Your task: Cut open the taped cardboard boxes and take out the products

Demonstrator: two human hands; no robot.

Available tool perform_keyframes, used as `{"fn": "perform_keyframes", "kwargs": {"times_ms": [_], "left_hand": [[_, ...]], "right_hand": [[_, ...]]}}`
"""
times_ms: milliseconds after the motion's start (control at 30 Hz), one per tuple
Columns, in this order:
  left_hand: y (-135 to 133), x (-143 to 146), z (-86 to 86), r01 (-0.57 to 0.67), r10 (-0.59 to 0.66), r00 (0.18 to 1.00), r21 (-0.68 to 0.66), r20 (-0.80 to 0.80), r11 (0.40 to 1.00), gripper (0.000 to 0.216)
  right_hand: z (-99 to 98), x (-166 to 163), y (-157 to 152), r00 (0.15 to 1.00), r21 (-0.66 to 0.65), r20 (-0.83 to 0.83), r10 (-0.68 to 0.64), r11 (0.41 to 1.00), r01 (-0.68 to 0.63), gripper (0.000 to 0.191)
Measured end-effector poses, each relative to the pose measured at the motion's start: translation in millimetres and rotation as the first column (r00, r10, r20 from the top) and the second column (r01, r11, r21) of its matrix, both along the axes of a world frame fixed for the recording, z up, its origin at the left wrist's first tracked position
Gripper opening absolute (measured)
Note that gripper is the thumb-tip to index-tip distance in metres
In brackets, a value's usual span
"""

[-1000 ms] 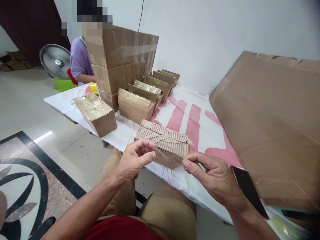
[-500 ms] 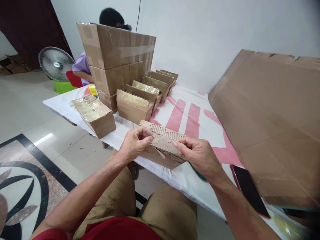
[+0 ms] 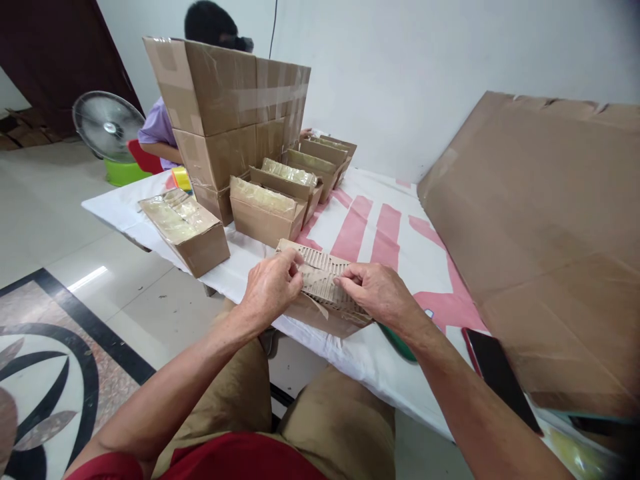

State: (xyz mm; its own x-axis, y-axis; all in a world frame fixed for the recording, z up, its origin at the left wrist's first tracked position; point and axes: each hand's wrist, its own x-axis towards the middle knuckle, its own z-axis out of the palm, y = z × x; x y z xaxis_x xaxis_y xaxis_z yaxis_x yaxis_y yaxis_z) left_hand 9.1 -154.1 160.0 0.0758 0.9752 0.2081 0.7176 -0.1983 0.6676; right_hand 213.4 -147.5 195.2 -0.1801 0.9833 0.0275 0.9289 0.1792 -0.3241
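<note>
A small cardboard box [image 3: 320, 280] with a torn, corrugated top lies at the near edge of the white-and-red covered table [image 3: 380, 233]. My left hand [image 3: 273, 287] rests on the box's left end with fingers curled and pinched on the top. My right hand [image 3: 377, 293] is on its right part, fingers bent and pinching at the top surface. A loose strip of clear tape hangs down the box's front face between my hands.
A row of small tape-covered boxes [image 3: 265, 210] runs back along the table; another [image 3: 185, 227] sits at the left edge. Large stacked cartons [image 3: 230, 113] hide a seated person [image 3: 160, 127]. Flat cardboard sheets [image 3: 545, 227] lie right, a dark phone [image 3: 500, 377] near them. A fan [image 3: 107, 127] stands on the floor.
Both hands have moved from holding a tape strip in front of the box up onto its top, closer together. The view shifted slightly.
</note>
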Motion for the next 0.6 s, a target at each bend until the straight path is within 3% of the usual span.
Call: {"fn": "perform_keyframes", "kwargs": {"times_ms": [133, 367, 600], "left_hand": [[1, 2, 1.3, -0.004, -0.002, 0.994, -0.055, -0.106, 0.998, 0.045], [5, 6, 2.4, 0.049, -0.074, 0.940, -0.082, -0.332, 0.995, 0.046], [6, 8, -0.3, 0.073, -0.084, 0.903, -0.043, -0.422, 0.996, 0.043]], "right_hand": [[1.6, -5, 1, 0.990, -0.029, 0.142, -0.021, 0.999, 0.026, 0.026], [2.4, -13, 6, 0.930, -0.064, 0.368, 0.023, 0.998, 0.001, 0.026], [2.1, -13, 8, 0.907, -0.094, 0.418, 0.051, 0.995, -0.013, 0.026]]}}
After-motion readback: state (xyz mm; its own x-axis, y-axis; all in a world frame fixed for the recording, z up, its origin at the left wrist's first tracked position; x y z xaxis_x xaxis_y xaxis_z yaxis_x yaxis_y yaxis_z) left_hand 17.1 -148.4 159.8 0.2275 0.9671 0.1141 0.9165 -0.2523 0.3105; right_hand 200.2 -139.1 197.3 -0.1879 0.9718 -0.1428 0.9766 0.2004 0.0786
